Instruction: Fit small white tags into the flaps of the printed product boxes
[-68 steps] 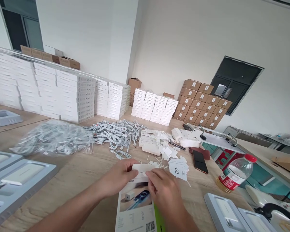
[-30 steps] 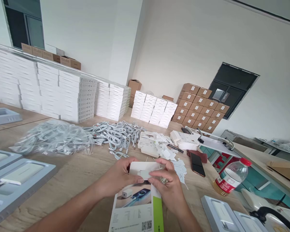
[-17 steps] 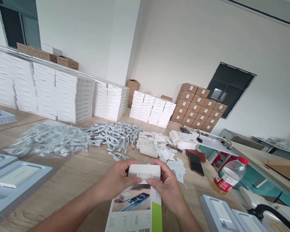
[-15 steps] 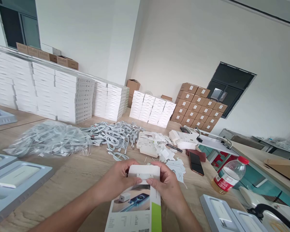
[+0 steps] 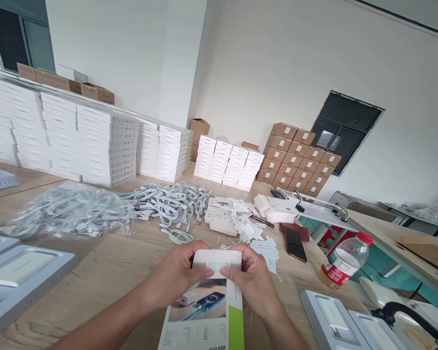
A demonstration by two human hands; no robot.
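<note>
Between my hands is a white and green printed packaging box (image 5: 204, 316) with a picture of a charger and a phone on it. My left hand (image 5: 190, 267) grips the left side of its white top end, thumb pressed on the front. The right side of that end is gripped by my right hand (image 5: 246, 274), its thumb beside the other one. Both sets of fingers curl behind the box and are partly hidden. Beyond my hands lie a heap of white charging cables (image 5: 168, 201) and scattered paper cards (image 5: 253, 236).
Grey trays with white power blocks stand at left (image 5: 25, 282) and right (image 5: 324, 316). A bagged cable pile (image 5: 73, 209), a phone (image 5: 295, 243) and a drink bottle (image 5: 345, 260) are on the table. Stacked white boxes (image 5: 95, 141) and brown cartons (image 5: 294, 158) rise behind.
The view has shifted slightly, so the background sits a little further left. Both hands keep the same grip on the packaging box, thumbs still on its top end.
</note>
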